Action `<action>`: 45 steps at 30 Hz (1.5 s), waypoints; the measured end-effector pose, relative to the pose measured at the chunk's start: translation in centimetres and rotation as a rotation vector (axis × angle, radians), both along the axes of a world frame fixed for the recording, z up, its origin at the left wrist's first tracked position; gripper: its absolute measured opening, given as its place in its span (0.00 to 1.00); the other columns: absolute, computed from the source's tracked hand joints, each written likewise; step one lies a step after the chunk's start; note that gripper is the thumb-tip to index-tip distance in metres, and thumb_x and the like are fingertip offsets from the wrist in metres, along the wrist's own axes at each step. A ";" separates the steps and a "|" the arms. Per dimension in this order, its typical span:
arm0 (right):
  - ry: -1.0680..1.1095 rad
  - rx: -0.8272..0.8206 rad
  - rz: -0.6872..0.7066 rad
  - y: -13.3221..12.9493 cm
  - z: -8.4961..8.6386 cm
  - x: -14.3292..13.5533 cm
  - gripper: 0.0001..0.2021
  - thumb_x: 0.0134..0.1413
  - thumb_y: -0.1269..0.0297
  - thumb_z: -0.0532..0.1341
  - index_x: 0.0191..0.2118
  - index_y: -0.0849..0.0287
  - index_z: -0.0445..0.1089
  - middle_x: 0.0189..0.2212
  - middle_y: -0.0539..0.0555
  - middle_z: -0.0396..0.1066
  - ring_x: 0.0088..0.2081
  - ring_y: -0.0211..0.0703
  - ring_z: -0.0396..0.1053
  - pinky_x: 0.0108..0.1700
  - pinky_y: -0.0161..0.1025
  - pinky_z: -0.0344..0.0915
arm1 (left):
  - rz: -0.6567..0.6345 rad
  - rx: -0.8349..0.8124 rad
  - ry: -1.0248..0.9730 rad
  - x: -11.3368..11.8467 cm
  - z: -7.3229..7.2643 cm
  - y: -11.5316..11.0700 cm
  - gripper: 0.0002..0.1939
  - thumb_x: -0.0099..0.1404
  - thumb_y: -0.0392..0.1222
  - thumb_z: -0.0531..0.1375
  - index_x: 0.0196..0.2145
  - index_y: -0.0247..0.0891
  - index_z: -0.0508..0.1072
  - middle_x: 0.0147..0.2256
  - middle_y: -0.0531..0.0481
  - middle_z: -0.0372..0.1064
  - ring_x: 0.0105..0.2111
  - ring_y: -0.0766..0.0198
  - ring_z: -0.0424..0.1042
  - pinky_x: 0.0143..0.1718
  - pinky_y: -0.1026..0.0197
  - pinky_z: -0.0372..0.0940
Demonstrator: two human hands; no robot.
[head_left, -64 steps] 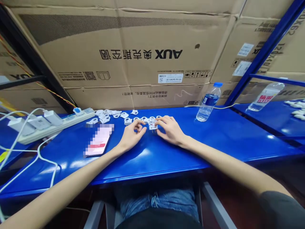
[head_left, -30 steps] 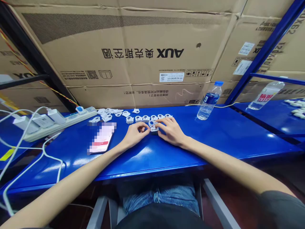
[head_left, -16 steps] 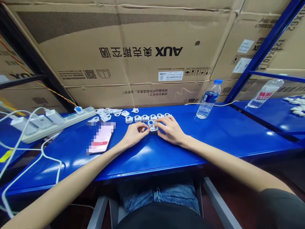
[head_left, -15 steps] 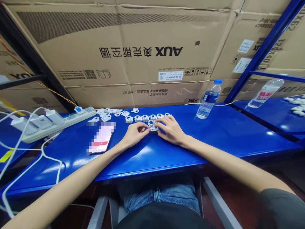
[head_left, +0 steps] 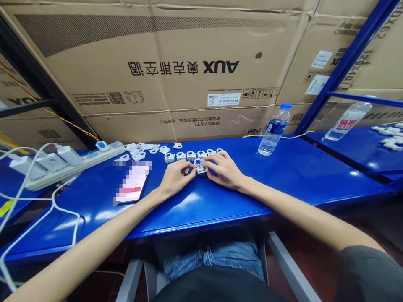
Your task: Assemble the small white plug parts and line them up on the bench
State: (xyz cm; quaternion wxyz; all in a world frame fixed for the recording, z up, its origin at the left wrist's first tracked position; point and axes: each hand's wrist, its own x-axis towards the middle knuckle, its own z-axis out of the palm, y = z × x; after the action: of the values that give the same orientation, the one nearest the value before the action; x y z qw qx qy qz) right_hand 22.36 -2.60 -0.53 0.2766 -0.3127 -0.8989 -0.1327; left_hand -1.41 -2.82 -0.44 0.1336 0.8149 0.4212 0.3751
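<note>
A: Starting with the head view, what do your hands have?

B: Your left hand and right hand share one white ring-topped piece. Your left fingers are closed on its left side, and your right fingers grip it from the right.

A: Whereabouts on the blue surface is it?

B: Around the middle from left to right, nearer the far edge than the near one. You can't tell whether its underside touches the surface.

A: And just behind it?

B: You have a row of similar white pieces, six in sight, running left to right. Your right fingers are near the row's right end. Farther left, toward the far edge, lie loose white pieces.

A: What else is around you?

B: A phone lies screen up, left of your left hand. A white power strip with chargers plugged in slants along the left end. Right of your right hand, near the far edge, stands a blue-capped water bottle. Cardboard rises behind the far edge.
</note>
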 end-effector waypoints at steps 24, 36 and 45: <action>0.175 -0.413 -0.373 7.9 0.6 11.0 0.11 0.62 0.57 0.62 0.46 0.55 0.74 0.48 0.57 0.80 0.49 0.55 0.76 0.53 0.48 0.68 | -0.094 -0.010 0.155 -0.9 -0.7 1.0 0.09 0.68 0.42 0.59 0.36 0.39 0.79 0.26 0.54 0.66 0.27 0.66 0.64 0.32 0.62 0.57; -0.006 -0.537 -0.366 8.1 0.4 11.6 0.11 0.62 0.62 0.62 0.49 0.55 0.75 0.51 0.58 0.79 0.50 0.56 0.76 0.55 0.49 0.70 | -0.149 0.011 0.278 -0.9 -0.6 0.7 0.10 0.70 0.43 0.58 0.37 0.40 0.78 0.27 0.54 0.66 0.27 0.66 0.65 0.31 0.62 0.56; -0.050 -0.492 -0.368 7.8 0.4 11.3 0.10 0.64 0.65 0.62 0.50 0.57 0.75 0.50 0.61 0.79 0.50 0.56 0.76 0.55 0.50 0.69 | -0.177 0.034 0.302 -1.0 -0.5 0.6 0.10 0.71 0.45 0.57 0.38 0.41 0.77 0.28 0.53 0.67 0.27 0.65 0.64 0.30 0.62 0.55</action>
State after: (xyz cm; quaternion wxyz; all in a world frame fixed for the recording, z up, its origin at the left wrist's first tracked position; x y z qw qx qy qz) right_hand 33.64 5.23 -0.12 0.1418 -0.5244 -0.8389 0.0333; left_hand -2.39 -2.24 -0.96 0.0876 0.8981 0.3567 0.2419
